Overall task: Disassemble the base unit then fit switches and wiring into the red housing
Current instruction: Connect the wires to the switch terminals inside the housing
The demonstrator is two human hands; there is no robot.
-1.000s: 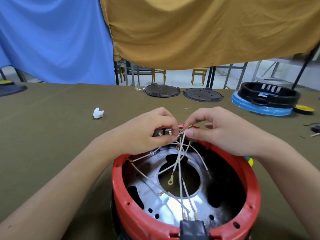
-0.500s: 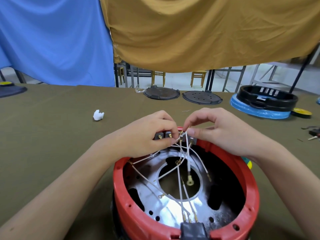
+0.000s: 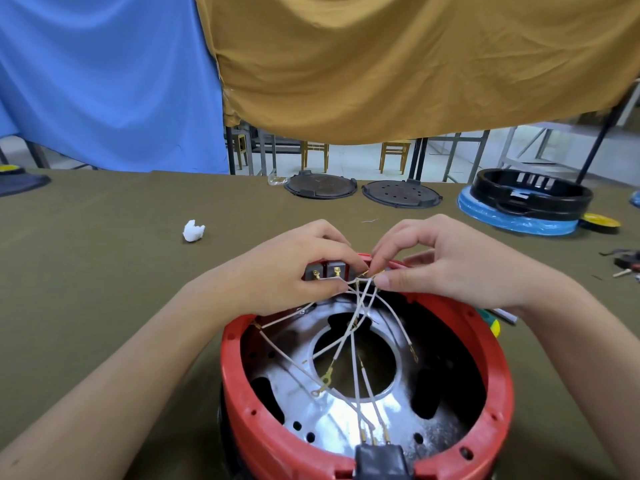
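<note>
Even, bright daylight enters from 12 o'clock beneath the hanging cloths. Glare on the metal plate (image 3: 346, 420). Soft shadows. Wide-angle bending at frame edges.

Both hands (image 3: 363, 268) pinching white wires (image 3: 360, 306)

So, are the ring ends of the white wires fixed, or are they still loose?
Loose. Two ring ends hang free over the middle hole of the red housing, joined to nothing. Both hands pinch the wires at the far rim.
</note>
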